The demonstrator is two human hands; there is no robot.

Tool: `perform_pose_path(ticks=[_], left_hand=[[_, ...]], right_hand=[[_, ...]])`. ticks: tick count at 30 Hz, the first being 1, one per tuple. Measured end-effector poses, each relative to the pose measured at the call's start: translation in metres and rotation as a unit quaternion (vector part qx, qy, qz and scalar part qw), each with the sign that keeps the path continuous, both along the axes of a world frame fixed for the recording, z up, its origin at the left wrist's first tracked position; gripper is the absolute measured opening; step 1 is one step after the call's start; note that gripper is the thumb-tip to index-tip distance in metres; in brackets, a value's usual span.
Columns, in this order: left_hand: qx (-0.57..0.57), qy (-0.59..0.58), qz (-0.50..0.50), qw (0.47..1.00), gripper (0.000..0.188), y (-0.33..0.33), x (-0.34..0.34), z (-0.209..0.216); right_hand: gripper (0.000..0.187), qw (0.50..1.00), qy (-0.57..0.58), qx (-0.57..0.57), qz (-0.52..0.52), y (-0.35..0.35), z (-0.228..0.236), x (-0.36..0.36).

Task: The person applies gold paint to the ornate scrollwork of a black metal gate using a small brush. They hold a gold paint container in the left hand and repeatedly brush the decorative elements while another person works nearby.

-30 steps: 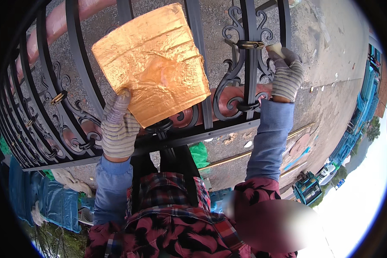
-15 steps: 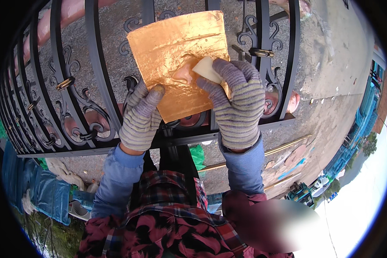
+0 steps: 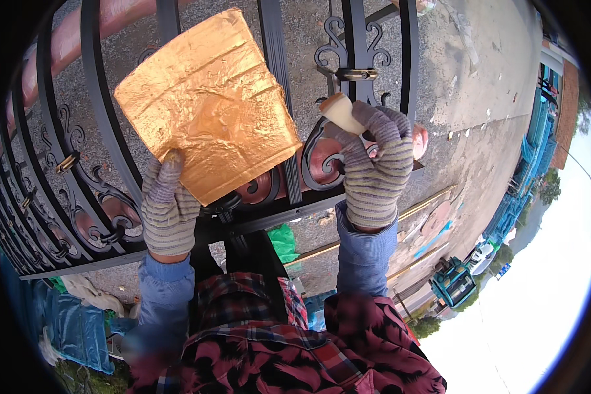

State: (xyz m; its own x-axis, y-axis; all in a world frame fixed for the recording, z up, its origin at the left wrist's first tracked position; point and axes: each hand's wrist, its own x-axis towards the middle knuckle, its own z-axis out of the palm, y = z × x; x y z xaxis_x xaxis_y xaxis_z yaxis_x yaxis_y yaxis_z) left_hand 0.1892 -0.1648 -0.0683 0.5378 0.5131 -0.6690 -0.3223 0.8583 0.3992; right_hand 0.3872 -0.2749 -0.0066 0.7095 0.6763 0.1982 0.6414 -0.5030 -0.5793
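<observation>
My left hand (image 3: 169,210), in a striped knit glove, grips the lower corner of a square sheet coated in shiny gold paint (image 3: 207,105). The thumb lies on its wrinkled face, and a gold smear marks the thumb tip. My right hand (image 3: 374,167), gloved alike, pinches a small pale sponge (image 3: 341,113) with a gold-brown tip. That sponge is apart from the sheet, close to a gold collar (image 3: 356,75) on a bar of the black metal fence panel (image 3: 276,72). Black scrolls flank this bar. Both hands are above the panel's lower rail.
More fence bars with scrolls and gold collars (image 3: 67,162) stretch left. Pink wrapped rolls (image 3: 60,52) lie beneath the panel. Nearer are a green plastic bag (image 3: 283,243) and wooden strips (image 3: 427,202) on the concrete. Blue tarpaulin (image 3: 79,328) is at lower left.
The sponge has left the gold sheet and moved right, toward the collared bar. My left hand has carried the sheet leftward and tilted it. The whole view has shifted slightly.
</observation>
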Motion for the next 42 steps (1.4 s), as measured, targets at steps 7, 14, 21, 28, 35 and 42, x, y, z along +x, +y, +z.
perform_pose_path(ticks=[7, 14, 21, 28, 35, 42], left_hand=[[0.003, 0.018, -0.004, 1.0, 0.048, 0.005, -0.005, -0.002], [-0.008, 0.042, 0.008, 0.999, 0.048, 0.005, -0.009, -0.005], [-0.017, 0.051, 0.02, 0.998, 0.047, 0.011, -0.015, -0.008], [-0.009, 0.062, 0.038, 0.997, 0.048, 0.008, -0.014, -0.012], [0.009, 0.069, 0.024, 0.997, 0.051, 0.012, -0.008, -0.006], [0.011, 0.055, 0.002, 0.998, 0.052, 0.013, -0.004, -0.005]], right_hand=[[0.032, 0.99, -0.049, -0.054, -0.117, -0.015, -0.035, 0.06], [0.033, 0.974, -0.164, -0.154, -0.024, 0.002, -0.064, 0.068], [0.03, 0.981, -0.104, -0.121, -0.114, -0.018, -0.048, 0.082], [0.031, 0.97, -0.144, -0.186, -0.059, -0.006, -0.062, 0.072], [0.032, 0.981, -0.009, -0.051, -0.185, -0.022, -0.047, 0.089], [0.031, 0.98, -0.058, -0.102, -0.161, -0.027, -0.052, 0.104]])
